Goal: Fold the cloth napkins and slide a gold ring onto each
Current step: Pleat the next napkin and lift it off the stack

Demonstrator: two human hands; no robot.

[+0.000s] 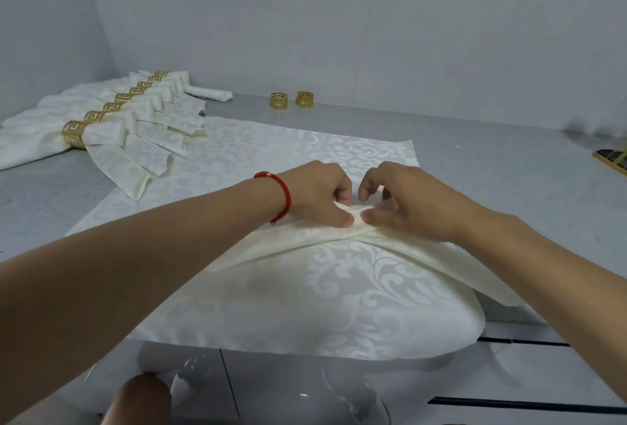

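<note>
Napkin (339, 289) lay flat on table (492, 160). Left hand (315, 194) and right hand (403, 200) pinched its middle ridge, likely gathering pleats. Spare rings (292, 100) waited beyond; finished napkins (112, 119) stacked left.

Left hand (319, 195) and right hand (403, 202) pinch gathered pleat of cream napkin (356, 289) on bench (492, 160); two gold rings (293, 100) stand behind; ringed napkins (101, 122) far left.

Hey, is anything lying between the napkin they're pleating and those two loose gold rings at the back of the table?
Nothing visible does. Both hands, left and right, pinch the napkin at its middle; beyond its far edge only bare grey table leads to the two gold rings. The finished napkins lie off to the left.
</note>
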